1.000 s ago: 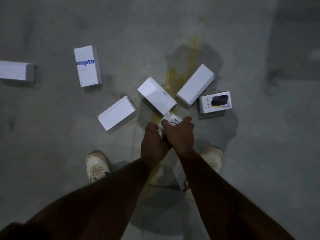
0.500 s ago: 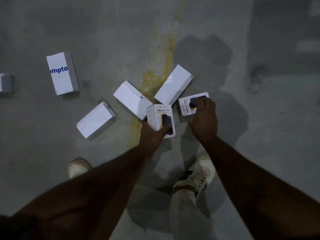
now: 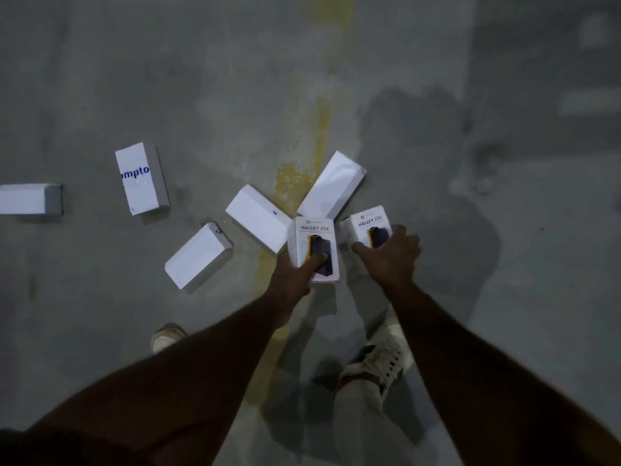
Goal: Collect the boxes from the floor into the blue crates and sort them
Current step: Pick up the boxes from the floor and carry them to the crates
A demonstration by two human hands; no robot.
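1. Head view, looking down: the left hand has its grip closed around a white "HALLEY 20K" box, thumb across the printed face, the box held up off the concrete floor.
2. The right hand grips a second "HALLEY 20K" box, fingers curled over its lower edge; whether that box is touching the floor cannot be told.
3. Plain white boxes lie on the floor just beyond the hands: one slanted beside a yellow painted stripe, one left of it, another lower left.
4. Farther left lie a blue-lettered box and a box at the frame edge.
5. Two pale sneakers show below, left sneaker and right sneaker.
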